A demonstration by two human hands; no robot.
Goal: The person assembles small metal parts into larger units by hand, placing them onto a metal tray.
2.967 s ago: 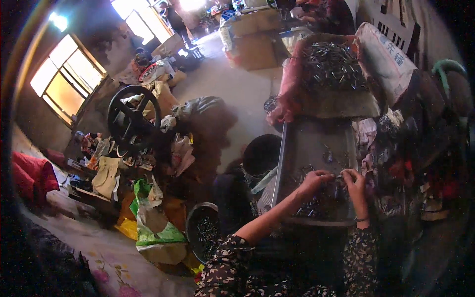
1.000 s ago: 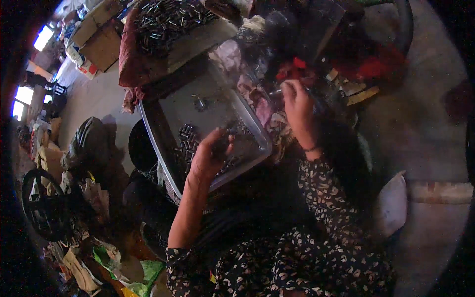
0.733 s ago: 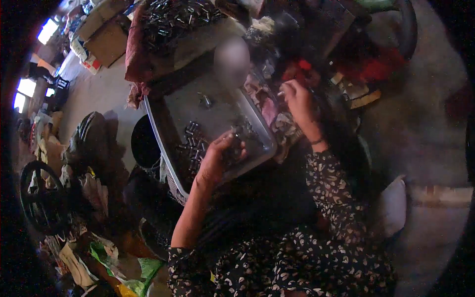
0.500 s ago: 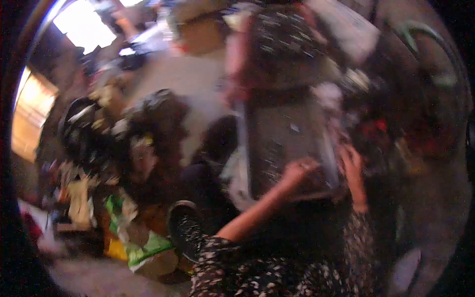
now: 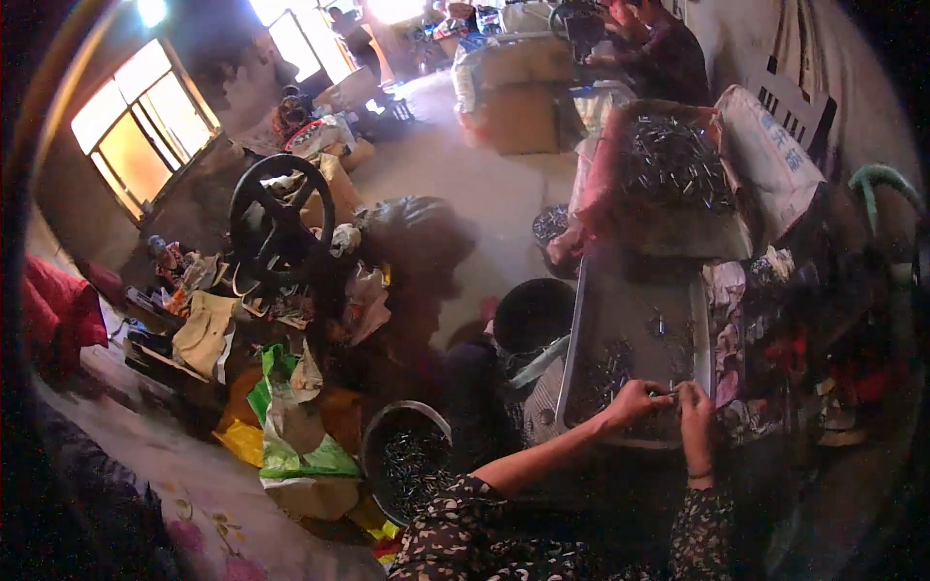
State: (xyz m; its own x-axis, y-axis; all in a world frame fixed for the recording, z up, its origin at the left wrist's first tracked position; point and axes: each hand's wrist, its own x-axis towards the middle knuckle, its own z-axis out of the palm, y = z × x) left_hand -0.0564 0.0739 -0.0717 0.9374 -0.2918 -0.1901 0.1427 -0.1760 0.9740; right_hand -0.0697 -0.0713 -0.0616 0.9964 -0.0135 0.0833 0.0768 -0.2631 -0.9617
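Over the near end of a shallow metal tray (image 5: pixel 570 373), my left hand (image 5: pixel 639 401) and my right hand (image 5: pixel 695 411) meet with bent, closed fingertips. A small shiny metal piece (image 5: pixel 665 394) shows between them; both hands seem to pinch it, though its exact shape is too small to tell. Loose small metal pieces (image 5: pixel 608 373) lie scattered on the tray floor to the left of my hands. Beyond the tray, a pink-lined bin (image 5: pixel 678 160) holds a heap of similar slim metal pieces.
A round tub (image 5: pixel 407 465) of small metal pieces stands at my left, with a dark bucket (image 5: pixel 533 315) beside the tray. Farther left are a black handwheel (image 5: pixel 281 218) and green-and-white sacks (image 5: pixel 305 455). Another person (image 5: pixel 659 53) sits at the far side near a cardboard box (image 5: pixel 523 116).
My left hand has moved from above the tray's middle to meet my right hand at its near right side. The view has swung, and the blur has cleared.
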